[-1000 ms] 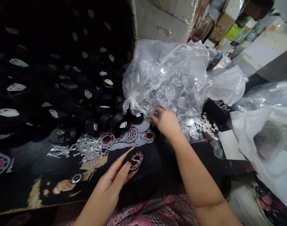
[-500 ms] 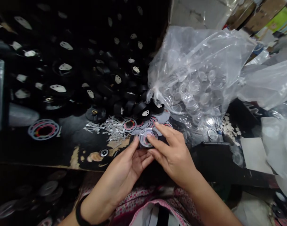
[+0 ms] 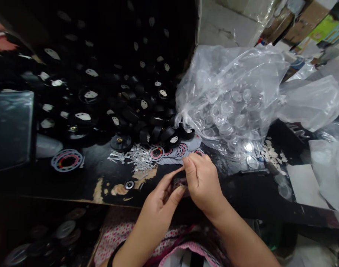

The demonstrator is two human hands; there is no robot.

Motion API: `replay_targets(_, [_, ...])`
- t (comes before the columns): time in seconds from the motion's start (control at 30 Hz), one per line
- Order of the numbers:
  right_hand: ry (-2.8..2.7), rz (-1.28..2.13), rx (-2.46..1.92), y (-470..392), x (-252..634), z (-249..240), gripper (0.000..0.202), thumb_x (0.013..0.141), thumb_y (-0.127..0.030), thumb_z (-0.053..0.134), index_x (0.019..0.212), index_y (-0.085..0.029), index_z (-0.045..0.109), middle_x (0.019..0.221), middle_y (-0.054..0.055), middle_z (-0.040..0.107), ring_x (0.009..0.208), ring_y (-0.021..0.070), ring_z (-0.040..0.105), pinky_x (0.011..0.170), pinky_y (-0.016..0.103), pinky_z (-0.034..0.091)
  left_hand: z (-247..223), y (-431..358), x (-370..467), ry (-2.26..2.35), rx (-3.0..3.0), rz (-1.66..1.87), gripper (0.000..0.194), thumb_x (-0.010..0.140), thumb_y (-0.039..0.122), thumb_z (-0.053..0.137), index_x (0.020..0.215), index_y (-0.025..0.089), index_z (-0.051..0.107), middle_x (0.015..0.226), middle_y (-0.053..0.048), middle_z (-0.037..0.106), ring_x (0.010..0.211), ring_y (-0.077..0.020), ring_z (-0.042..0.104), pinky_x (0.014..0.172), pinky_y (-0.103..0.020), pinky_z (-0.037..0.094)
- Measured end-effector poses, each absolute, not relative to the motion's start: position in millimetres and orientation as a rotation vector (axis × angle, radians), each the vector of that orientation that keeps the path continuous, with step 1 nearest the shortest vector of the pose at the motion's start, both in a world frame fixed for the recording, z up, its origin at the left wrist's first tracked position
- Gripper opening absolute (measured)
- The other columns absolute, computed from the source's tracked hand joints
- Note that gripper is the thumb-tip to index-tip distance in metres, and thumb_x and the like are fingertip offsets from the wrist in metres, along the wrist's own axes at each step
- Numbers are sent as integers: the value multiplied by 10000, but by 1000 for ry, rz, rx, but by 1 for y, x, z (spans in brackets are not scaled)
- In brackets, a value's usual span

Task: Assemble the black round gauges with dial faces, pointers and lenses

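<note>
So the tabletop (image 3: 258, 198) is running right across the middle of the frame. The big heap of black cases (image 3: 168, 137) is filling the upper left, spilling down to just behind the dials. A clear bag (image 3: 236, 70) is sitting at upper right, with loads of clear caps (image 3: 226, 107) showing through.

Both hands are meeting just below centre. The left hand (image 3: 159, 205) is coming in from lower left and gripping the piece, thumb over the near side, fingers wrapping the far left. The right hand (image 3: 207, 181) is pushing in from the right, mostly closed, thumb up; I can't tell whether its fingers are really pinching the piece or only pressing on it.

The dials (image 3: 183, 150) are lying in an overlapping spread just beyond the hands, and the pins (image 3: 141, 157) are piling up beside them on the left.

Smallest, and the bit that matters: the piece (image 3: 180, 181) is sitting right between the hands, so neither is nearer, both are touching it. It's mostly hidden, looking dark with a reddish glint, and I'm not making out any long axis.
</note>
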State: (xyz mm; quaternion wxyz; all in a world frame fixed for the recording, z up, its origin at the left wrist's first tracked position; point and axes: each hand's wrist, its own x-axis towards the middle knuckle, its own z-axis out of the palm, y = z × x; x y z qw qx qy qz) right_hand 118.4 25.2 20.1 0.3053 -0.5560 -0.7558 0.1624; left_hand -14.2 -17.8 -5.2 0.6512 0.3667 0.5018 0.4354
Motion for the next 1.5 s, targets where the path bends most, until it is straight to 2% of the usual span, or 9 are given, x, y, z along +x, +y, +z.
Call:
replay_targets(0.37, [-1925,457,-1154,23,94,21,390,1050,-244,345,670,-223,433,616,-15,483,605,143,448,644,294,325,13,-39,-31,1374,983,1149,305,861,317,720,1165,325,752,1230,-23,759,1274,-279,616,1098,-353,432])
replay_targets(0.6, [-2053,613,-1064,15,93,45,437,1063,-469,371,842,-199,635,796,11,671,765,162,589,745,312,339,15,-49,-63,1520,1204,1063,348,892,389,671,1223,299,726,1304,-42,728,1240,-289,645,1072,-374,478])
replay_targets(0.77, [-1900,781,-1203,20,125,34,227,1029,-331,480,921,-219,645,890,2,702,857,170,635,804,306,387,-37,-106,-145,1904,1317,875,442,910,456,597,1322,301,632,1296,-57,728,1228,-329,651,1064,-484,491])
replay_targets(0.9, [-1924,952,-1252,17,129,20,219,1012,-304,498,862,-215,630,841,-1,694,788,170,634,760,308,406,-53,-118,-185,2296,1553,842,439,916,447,565,1319,279,611,1509,-112,554,1400,-410,472,1167,-629,318])
replay_targets(0.97, [-2037,1000,-1196,12,122,20,207,1007,-270,508,849,-212,629,837,0,692,796,171,631,746,306,402,-42,-92,-174,2175,1762,891,437,952,392,529,1369,266,564,1515,-121,541,1398,-352,486,1177,-568,332])
replay_targets(1.03, [-2148,1011,-1167,8,117,22,193,999,-241,524,840,-210,629,832,1,691,795,170,622,738,307,393,-29,-50,-153,2011,1901,912,415,980,379,481,1355,229,573,1400,-131,637,1303,-312,579,1133,-505,405])
replay_targets(1.23, [-2120,1001,-1328,-5,132,18,202,1010,-233,506,852,-205,628,839,3,691,787,168,614,747,316,389,-33,61,-127,2033,1885,1042,599,863,415,681,1376,135,551,1351,-221,624,1271,-399,561,1093,-570,394])
replay_targets(1.37, [-2109,1062,-1366,-12,133,11,211,996,-217,514,816,-202,624,803,3,677,767,170,603,734,318,393,-40,69,-131,2028,1800,1162,572,845,384,711,1346,148,569,1307,-216,636,1262,-410,554,1093,-621,373])
replay_targets(1.5, [-1923,1216,-1351,-7,123,11,151,979,-306,552,957,-213,669,844,9,677,754,164,596,720,312,437,-26,25,-109,1811,1631,1331,646,901,394,651,1477,230,409,1406,-157,586,1277,-296,590,1070,-472,480])
